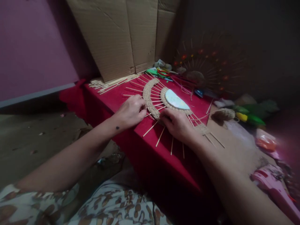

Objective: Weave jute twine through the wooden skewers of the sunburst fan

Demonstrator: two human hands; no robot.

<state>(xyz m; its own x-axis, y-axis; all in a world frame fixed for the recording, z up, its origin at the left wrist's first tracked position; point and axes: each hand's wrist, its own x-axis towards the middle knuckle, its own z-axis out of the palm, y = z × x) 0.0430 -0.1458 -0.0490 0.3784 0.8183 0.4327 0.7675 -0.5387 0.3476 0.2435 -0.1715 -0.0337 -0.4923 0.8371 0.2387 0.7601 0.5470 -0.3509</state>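
On my feed, the left hand (133, 107) curls beside the tan, curved, woven-twine band (147, 95), the right hand (175, 123) over it (what either grips, I cannot tell).

Left forearm (77, 159) stretching forward from the lower left, a dark spot on the wrist (117, 127), left hand (132, 107) back-up with fingers curled, right forearm (229, 172) angling in from the lower right, right hand (177, 125) bent-fingered, fingertips partly hidden.
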